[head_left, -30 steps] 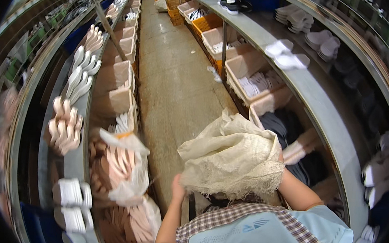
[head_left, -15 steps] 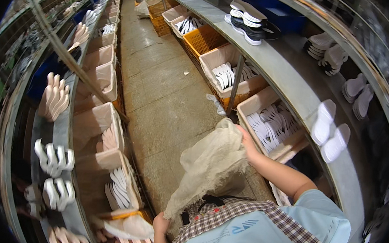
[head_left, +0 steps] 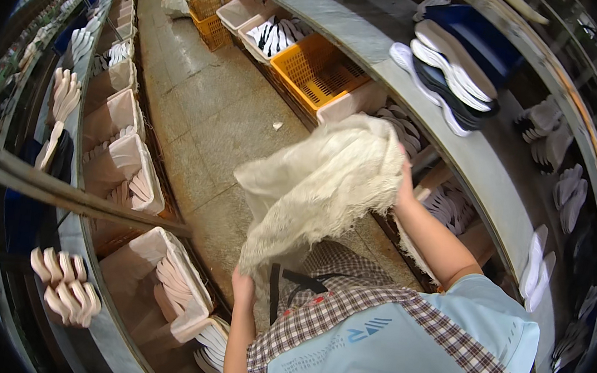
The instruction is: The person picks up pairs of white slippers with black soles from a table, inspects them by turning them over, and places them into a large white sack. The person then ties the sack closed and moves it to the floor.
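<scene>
A frayed, off-white woven sack (head_left: 324, 178) hangs spread out between my two hands, above the aisle floor and in front of my checked apron. My left hand (head_left: 243, 287) grips its lower left edge, with the fingers partly covered by the cloth. My right hand (head_left: 404, 186) is closed round the upper right edge of the sack, near the right-hand shelf. The sack hides part of a lined crate of shoe soles behind it.
On the right, a metal shelf (head_left: 383, 54) carries stacked shoe soles (head_left: 446, 68) and a blue bin (head_left: 481, 42). Beneath it stands an orange crate (head_left: 317, 69). Along the left, lined crates (head_left: 175, 275) hold soles, and a slanted metal bar (head_left: 82, 194) crosses there. The floor (head_left: 199, 98) runs between.
The sack has been raised and spread wider, and my hands have moved up and forward. I have advanced along the aisle, so the shelves and crates have shifted in view.
</scene>
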Tool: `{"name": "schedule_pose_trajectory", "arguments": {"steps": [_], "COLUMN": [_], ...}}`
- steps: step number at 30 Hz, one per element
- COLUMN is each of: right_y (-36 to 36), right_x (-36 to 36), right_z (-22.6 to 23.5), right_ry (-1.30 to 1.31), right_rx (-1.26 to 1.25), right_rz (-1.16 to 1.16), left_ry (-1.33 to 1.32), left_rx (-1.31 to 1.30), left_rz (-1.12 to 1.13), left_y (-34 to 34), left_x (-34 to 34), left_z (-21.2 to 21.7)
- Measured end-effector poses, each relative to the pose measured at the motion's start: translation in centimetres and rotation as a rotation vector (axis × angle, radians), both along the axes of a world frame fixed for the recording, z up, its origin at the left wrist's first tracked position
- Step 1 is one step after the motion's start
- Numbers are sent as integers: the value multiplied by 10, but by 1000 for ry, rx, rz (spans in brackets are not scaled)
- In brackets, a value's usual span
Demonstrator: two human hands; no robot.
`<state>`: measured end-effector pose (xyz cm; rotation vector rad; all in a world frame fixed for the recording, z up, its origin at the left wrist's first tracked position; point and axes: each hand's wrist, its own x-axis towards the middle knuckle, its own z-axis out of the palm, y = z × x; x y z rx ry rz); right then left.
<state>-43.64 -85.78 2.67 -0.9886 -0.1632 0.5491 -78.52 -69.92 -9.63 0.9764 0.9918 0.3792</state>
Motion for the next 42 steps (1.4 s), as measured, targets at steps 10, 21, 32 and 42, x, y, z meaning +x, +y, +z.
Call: {"name": "schedule_pose_trajectory", "arguments": {"steps": [10,21,32,42], "right_y": [187,193,280,301], "right_x": [174,205,146,154], "right_z": [-28,-102,-162,-186], "right_ry": [97,78,-134,-325], "right_rx": [102,-647,-807,-1110], "right_rz": [-181,-531,-551,-338], "left_ry": [-75,-268,-359,-267], "left_rx": [-34,-494,-731,-725], "left_rz": [155,-241,-320,-152], "left_y": [210,404,381,380], "left_x": [236,587,783,802], "left_z": [-71,-219,-346,-319]}}
